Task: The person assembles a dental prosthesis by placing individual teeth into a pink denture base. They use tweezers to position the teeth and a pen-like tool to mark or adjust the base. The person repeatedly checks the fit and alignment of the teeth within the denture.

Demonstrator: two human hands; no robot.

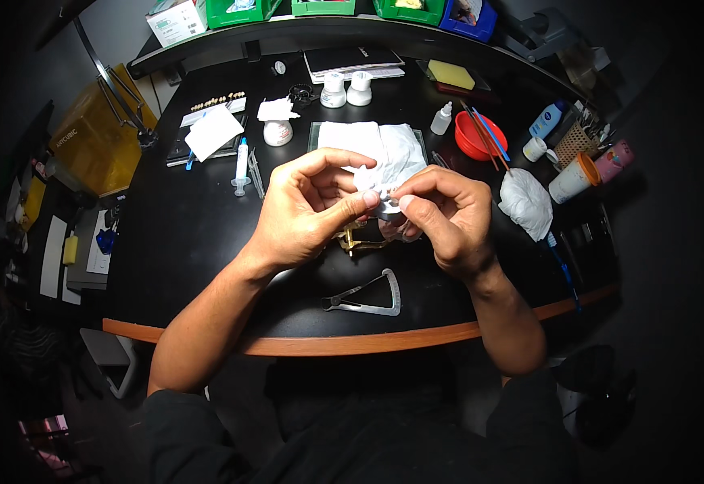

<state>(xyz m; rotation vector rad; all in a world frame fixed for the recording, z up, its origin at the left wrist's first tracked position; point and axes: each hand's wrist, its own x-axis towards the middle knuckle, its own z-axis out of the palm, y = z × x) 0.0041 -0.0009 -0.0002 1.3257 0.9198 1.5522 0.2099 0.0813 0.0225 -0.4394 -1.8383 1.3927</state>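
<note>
My left hand (294, 216) is closed on a small grey-and-white dental model (387, 210), raised over the middle of the desk. The thumb presses on its near side while the index finger arches above. From the other side, my right hand (450, 211) brings thumb and index finger together in a pinch at the model; whatever sits between those fingertips is too small to make out. A brass-coloured dental articulator (350, 240) stands just beneath the hands, partly hidden by them. Closer to me lies a metal caliper (392, 297) with a curved scale.
White tissue (404, 153) lies on a glass plate behind the hands. White jars (333, 90) stand farther back. To the right are a red bowl (474, 139) with brushes across it, a dropper bottle (441, 119) and crumpled tissue (525, 206). A syringe (241, 165) lies left.
</note>
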